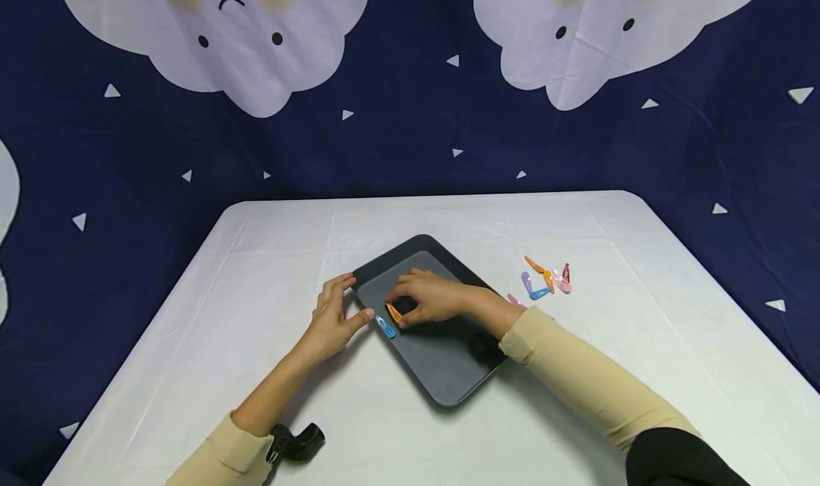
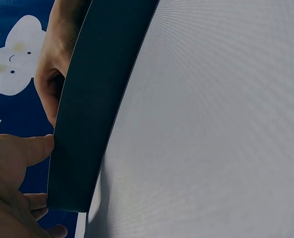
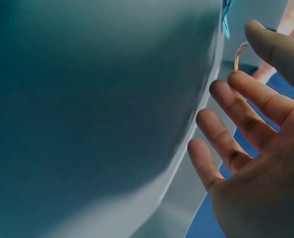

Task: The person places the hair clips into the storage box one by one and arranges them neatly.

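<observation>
My right hand (image 1: pixel 430 297) is over the dark grey tray (image 1: pixel 442 386) and pinches an orange snap hair clip (image 1: pixel 393 313) by its ends. In the right wrist view the orange clip (image 3: pixel 239 55) spans from thumb to forefinger, while the other fingers point outward. A blue snap hair clip (image 1: pixel 386 326) lies along the tray's left side, close to the orange one. My left hand (image 1: pixel 333 324) touches that side near the corner, its thumb and fingers spread apart. The left wrist view shows its thumb (image 2: pixel 40 148) against the tray's rim.
Right of the tray, several hair clips lie loosely grouped on the white table (image 1: pixel 640 315), among them an orange clip (image 1: pixel 534 264), a purple clip (image 1: pixel 527 282) and a blue clip (image 1: pixel 541 293). A pink clip (image 1: pixel 514 299) lies near my right forearm. Behind hangs a dark blue cloth (image 1: pixel 410 144).
</observation>
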Tool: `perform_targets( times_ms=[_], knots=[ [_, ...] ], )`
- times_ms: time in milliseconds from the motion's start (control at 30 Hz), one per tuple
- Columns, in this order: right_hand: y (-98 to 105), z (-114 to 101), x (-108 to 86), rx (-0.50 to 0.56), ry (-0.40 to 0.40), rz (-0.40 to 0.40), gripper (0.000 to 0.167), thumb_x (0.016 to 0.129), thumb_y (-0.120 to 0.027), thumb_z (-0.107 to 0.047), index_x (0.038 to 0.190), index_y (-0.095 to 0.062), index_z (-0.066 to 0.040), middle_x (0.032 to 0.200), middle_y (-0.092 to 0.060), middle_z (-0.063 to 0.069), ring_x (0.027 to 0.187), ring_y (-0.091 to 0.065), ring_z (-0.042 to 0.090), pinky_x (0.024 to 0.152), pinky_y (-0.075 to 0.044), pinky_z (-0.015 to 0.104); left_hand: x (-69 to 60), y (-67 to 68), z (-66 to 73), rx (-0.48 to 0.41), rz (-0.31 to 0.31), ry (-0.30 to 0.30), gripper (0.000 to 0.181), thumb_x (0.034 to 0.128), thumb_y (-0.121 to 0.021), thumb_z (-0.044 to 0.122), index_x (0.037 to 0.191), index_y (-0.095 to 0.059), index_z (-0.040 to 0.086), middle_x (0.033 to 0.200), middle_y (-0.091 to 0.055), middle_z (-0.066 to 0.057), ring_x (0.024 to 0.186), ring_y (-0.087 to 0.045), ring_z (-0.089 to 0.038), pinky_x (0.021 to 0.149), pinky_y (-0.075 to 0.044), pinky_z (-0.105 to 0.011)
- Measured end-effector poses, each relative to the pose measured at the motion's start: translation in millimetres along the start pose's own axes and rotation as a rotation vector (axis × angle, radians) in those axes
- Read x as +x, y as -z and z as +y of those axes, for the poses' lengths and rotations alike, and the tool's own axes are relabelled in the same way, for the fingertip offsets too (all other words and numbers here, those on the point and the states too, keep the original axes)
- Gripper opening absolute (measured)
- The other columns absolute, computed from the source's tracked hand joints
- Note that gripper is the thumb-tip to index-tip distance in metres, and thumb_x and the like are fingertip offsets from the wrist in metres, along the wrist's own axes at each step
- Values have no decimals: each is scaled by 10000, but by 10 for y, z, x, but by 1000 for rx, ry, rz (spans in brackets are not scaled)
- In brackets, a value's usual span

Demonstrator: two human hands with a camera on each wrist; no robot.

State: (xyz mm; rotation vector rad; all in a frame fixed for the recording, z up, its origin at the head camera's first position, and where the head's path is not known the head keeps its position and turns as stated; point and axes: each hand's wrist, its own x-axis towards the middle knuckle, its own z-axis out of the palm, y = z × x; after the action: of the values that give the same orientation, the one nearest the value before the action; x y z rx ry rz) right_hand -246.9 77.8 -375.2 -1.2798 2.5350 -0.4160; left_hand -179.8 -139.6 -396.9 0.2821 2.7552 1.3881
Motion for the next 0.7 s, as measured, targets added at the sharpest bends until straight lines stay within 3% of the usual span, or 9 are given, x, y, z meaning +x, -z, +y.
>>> perform_targets(
  times_ms=[700],
  knots=[
    [-79, -41, 20, -76, 5, -6, 488, 805, -724, -392, 1252, -613, -231, 1174, -549, -21, 1056, -420, 160, 933, -362, 359, 0, 3, -11, -3, -7, -5, 712, 893, -636, 251, 1453, -263, 20, 1538, -177, -99, 1414, -144, -322, 1087, -126, -581]
  ],
)
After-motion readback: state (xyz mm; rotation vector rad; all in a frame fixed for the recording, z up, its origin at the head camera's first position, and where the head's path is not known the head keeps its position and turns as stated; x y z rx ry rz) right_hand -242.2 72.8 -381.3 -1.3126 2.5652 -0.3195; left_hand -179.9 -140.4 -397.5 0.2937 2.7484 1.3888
